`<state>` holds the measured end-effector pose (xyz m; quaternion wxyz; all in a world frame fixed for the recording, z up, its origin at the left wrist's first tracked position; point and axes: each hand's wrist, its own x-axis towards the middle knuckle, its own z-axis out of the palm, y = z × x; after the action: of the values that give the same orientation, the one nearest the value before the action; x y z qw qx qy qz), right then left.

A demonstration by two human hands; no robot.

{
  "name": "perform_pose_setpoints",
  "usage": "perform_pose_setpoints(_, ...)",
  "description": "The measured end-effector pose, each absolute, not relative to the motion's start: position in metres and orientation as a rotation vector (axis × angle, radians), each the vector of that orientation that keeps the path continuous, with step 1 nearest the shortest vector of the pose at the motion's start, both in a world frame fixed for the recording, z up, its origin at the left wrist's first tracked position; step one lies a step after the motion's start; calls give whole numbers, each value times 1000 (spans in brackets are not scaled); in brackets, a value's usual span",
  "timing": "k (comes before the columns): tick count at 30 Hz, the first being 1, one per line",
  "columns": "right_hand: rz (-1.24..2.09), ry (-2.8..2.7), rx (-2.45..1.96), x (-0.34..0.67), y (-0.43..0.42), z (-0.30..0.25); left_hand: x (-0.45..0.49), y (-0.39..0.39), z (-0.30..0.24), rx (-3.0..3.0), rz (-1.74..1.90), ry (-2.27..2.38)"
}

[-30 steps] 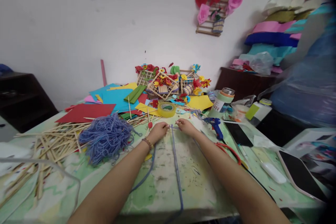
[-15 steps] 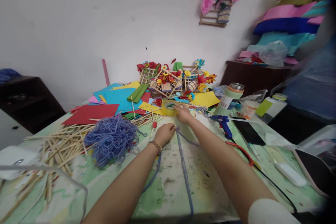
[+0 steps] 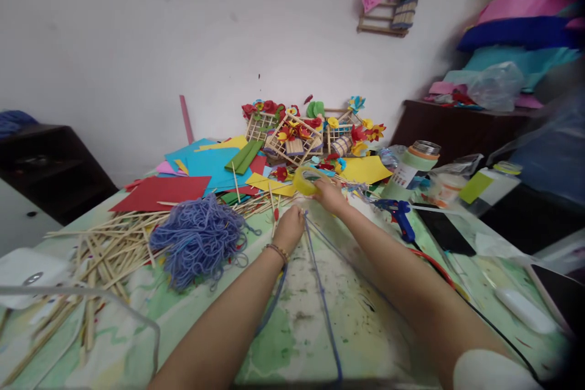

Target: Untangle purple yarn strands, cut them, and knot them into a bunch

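My left hand (image 3: 290, 228) is closed, its fingertips pinching blue-purple yarn (image 3: 322, 292) over the middle of the table. From the pinch, strands run down to the front edge and off to the right under my right forearm; another loop hangs by my left wrist. My right hand (image 3: 329, 196) grips the right side of a roll of yellowish clear tape (image 3: 302, 181), which is tilted. Left of my left hand lies a tangled heap of the same yarn (image 3: 201, 242). A thin stick with a red tip (image 3: 276, 214) is just beyond my left hand.
Wooden sticks (image 3: 107, 250) and red paper (image 3: 159, 194) lie at the left. Small stick frames with paper flowers (image 3: 295, 137) stand at the back. On the right are a blue glue gun (image 3: 402, 219), a dark phone (image 3: 443, 231), a bottle (image 3: 414, 164) and a cable (image 3: 498, 332).
My right hand has closed round the tape roll and tipped it up. My left hand still pinches the yarn. The whole view has shifted slightly.
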<state>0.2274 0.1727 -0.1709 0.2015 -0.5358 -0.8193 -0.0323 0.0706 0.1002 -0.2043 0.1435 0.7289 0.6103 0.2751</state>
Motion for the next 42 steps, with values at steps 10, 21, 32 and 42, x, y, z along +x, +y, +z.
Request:
perform_pose_setpoints(10,49,-2346,-1374,240,128,-180,76,97,-202,2102,813,1738)
perform_pose_setpoints(21,25,-2383,-1396,235,116,-195,66,98,-200,1983,756,1760)
perform_pose_setpoints(32,1,-2307,-1541,228,111,-185,52,101,-207,1858,669,1649)
perform_pose_setpoints(42,396,-2162,-1789,217,72,-174,55,98,-208,1856,767,1654)
